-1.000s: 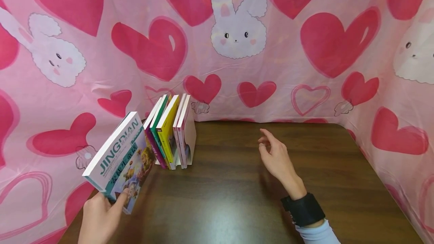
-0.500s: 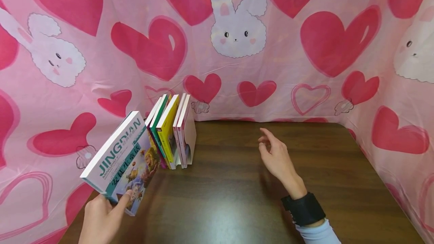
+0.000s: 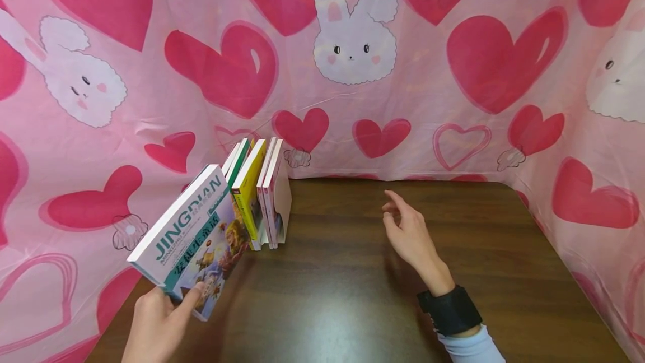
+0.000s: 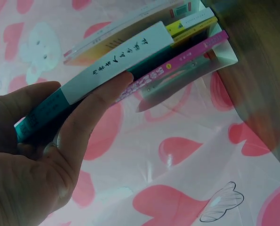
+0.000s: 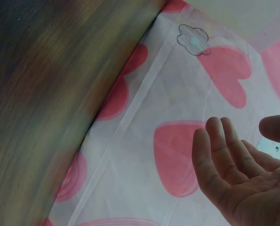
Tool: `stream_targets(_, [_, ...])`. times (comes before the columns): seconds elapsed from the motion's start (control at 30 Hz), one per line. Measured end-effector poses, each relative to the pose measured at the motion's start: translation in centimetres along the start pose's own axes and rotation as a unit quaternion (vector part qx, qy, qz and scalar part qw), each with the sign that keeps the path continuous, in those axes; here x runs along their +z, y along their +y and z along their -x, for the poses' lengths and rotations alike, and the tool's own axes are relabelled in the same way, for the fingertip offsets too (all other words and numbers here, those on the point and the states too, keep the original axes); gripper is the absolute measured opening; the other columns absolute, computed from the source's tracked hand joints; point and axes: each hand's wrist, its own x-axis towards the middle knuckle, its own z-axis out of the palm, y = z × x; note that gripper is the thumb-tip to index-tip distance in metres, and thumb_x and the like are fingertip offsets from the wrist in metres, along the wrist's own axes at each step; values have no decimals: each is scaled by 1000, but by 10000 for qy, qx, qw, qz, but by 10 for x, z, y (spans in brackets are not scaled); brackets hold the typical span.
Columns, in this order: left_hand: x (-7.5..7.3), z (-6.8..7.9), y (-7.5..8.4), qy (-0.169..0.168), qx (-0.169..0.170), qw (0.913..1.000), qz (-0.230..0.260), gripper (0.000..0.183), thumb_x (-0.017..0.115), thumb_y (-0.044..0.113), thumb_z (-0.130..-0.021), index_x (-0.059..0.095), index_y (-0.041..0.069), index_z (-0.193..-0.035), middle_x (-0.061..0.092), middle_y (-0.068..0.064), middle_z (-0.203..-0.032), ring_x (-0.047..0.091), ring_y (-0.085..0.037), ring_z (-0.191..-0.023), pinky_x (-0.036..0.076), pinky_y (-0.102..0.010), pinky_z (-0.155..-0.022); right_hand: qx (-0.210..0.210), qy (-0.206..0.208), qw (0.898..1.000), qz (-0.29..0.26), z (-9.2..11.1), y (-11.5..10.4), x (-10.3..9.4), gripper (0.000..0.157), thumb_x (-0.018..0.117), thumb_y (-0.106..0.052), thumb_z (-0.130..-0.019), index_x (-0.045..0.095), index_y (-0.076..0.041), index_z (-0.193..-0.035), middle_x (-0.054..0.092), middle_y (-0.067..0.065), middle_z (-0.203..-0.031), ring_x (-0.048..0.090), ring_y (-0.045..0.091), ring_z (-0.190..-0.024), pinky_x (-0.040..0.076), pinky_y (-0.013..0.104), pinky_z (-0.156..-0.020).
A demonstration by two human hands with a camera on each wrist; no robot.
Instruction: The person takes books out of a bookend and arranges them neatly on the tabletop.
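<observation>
Left of the book row [image 3: 261,182], the left hand [image 3: 157,321] grips a thick, tilted book [image 3: 201,242] near its lower corner, thumb across the cover. Well right of the row, the right hand [image 3: 407,233] is free, fingers loosely bent.

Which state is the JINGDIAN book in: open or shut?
Shut: the left hand holds the JINGDIAN book, its front cover flat against the pages.

Head view: lower part of green book [image 3: 239,162] is hidden behind held book [image 3: 204,242] | fingertips of left hand [image 3: 160,324], thumb's excepted, are hidden behind it; hand is cut off by bottom edge | sleeve [image 3: 471,346], well right of it, is cut off likewise | spine print on yellow book [image 3: 244,205], just beyond it, is too small to be read
</observation>
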Motion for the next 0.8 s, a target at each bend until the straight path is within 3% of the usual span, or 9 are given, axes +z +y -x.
stream_targets(0.27, [4,-1,3,-118,103,9999,65,44,77,12,-97,64,-15,-129,71,-35,-112,74,-40,-92,61,-38,-66,20,-25,10000,1,0,-1,1,47,55,-6,-103,55,-7,-150,72,11,-116,64,25,-98,51,44,-81])
stream_targets(0.53, [8,2,8,-286,-86,9994,179,43,77,14,-97,65,-14,-128,73,-32,-111,73,-31,-91,56,-23,-67,18,-30,10000,-10,0,-1,0,47,55,-6,-103,55,-7,-150,72,10,-116,64,25,-98,51,44,-81])
stream_targets(0.6, [9,2,9,-326,-77,9991,246,43,77,14,-97,65,-14,-129,72,-32,-112,73,-31,-92,56,-23,-67,8,-19,10000,-7,0,-1,0,47,55,-7,-103,55,-7,-150,72,11,-116,64,25,-99,51,45,-81])
stream_targets(0.8, [12,0,13,-506,-80,9980,383,45,75,13,-99,61,-14,-133,70,-34,-116,73,-37,-96,63,-42,-73,-12,5,10000,20,1,-1,0,46,56,-7,-103,55,-7,-149,72,11,-115,64,25,-96,51,44,-80])
